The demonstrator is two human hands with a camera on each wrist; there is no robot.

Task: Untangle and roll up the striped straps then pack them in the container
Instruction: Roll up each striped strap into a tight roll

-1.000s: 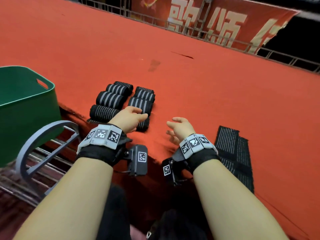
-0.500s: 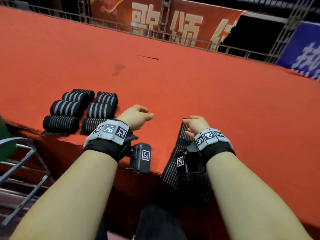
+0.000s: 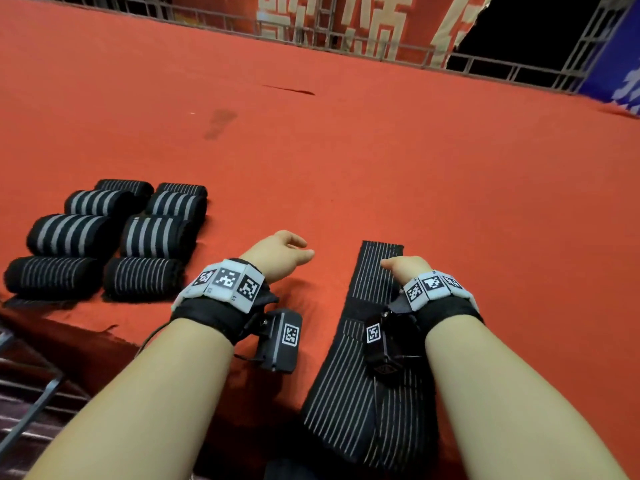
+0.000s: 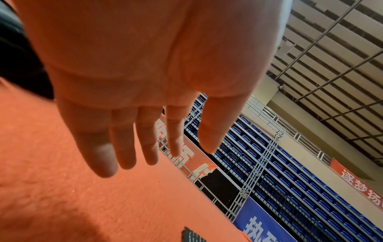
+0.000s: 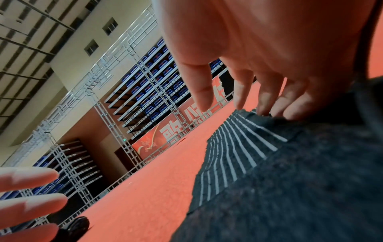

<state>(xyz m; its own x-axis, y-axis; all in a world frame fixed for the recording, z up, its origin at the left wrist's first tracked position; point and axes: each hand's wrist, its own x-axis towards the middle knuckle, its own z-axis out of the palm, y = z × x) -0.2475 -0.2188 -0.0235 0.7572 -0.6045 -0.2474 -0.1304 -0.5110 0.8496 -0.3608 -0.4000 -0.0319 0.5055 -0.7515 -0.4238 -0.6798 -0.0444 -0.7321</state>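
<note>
A flat black strap with thin white stripes (image 3: 367,278) lies lengthwise on the red carpeted platform (image 3: 381,161), its near end hanging over the front edge. My right hand (image 3: 391,265) rests on its far part; in the right wrist view the fingertips (image 5: 267,111) touch the strap (image 5: 238,155) near its end, fingers nearly straight. My left hand (image 3: 298,249) hovers just left of the strap, holding nothing, fingers (image 4: 145,157) straight above the carpet. Several rolled striped straps (image 3: 152,237) sit in two columns at the left. The container is out of view.
The platform's front edge (image 3: 86,327) drops off below the rolls, with a metal frame (image 3: 31,403) beneath at the lower left. A metal railing and a red banner (image 3: 332,29) close off the far side. Open carpet stretches beyond and to the right of the strap.
Both hands moved right from beside the rolls to the flat strap. The right hand came down onto the strap. The view swung right and the green bin left the frame.
</note>
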